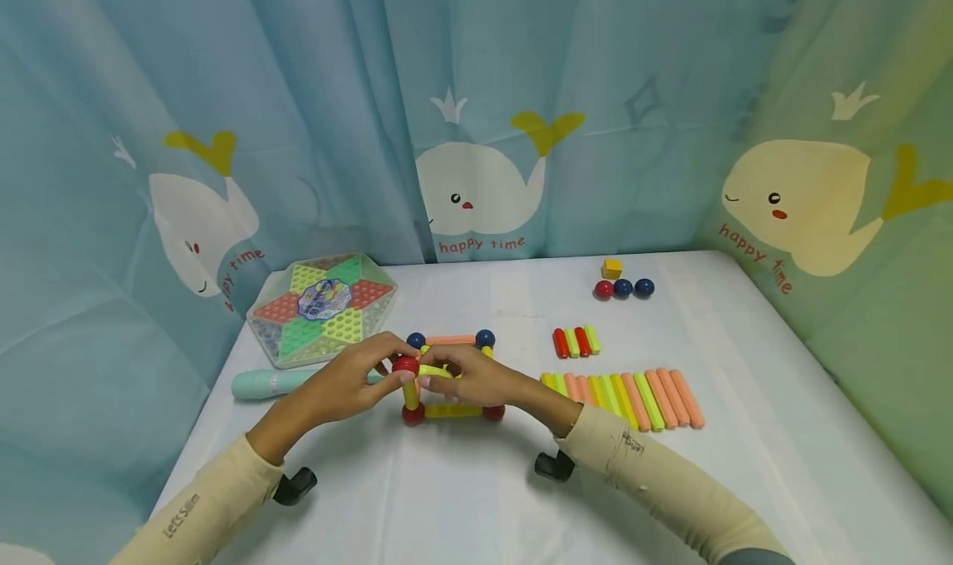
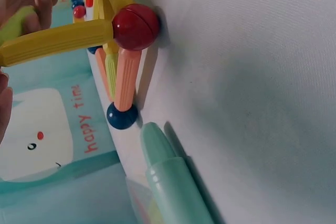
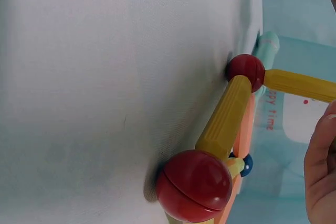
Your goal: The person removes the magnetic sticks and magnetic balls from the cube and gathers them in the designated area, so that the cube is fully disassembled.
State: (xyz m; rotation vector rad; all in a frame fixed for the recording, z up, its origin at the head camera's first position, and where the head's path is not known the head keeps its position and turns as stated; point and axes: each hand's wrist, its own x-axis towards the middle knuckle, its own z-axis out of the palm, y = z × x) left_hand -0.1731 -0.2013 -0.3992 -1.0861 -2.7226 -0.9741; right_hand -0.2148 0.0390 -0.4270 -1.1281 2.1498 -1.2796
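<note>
Nearest the camera we see two beige sleeves (image 1: 655,474), reaching in over the white tabletop (image 1: 782,433). We find both hands grasping: the left hand (image 1: 361,379) pinches a red ball (image 1: 405,366) on top of an upright yellow rod (image 1: 410,395), and the right hand (image 1: 476,375) pinches a lime rod (image 1: 435,371) with its end at that ball. Below them we see the rod-and-ball frame (image 1: 454,411) on the tabletop, red balls at its near corners, blue balls (image 1: 486,338) at its far ones. To its right we see a row of long rods (image 1: 629,399), some short rods (image 1: 577,342) behind, and farther back a yellow cube (image 1: 612,269) beside three loose balls (image 1: 623,288). To the left we have a teal tube (image 1: 260,384) and a star-patterned board (image 1: 298,280)
</note>
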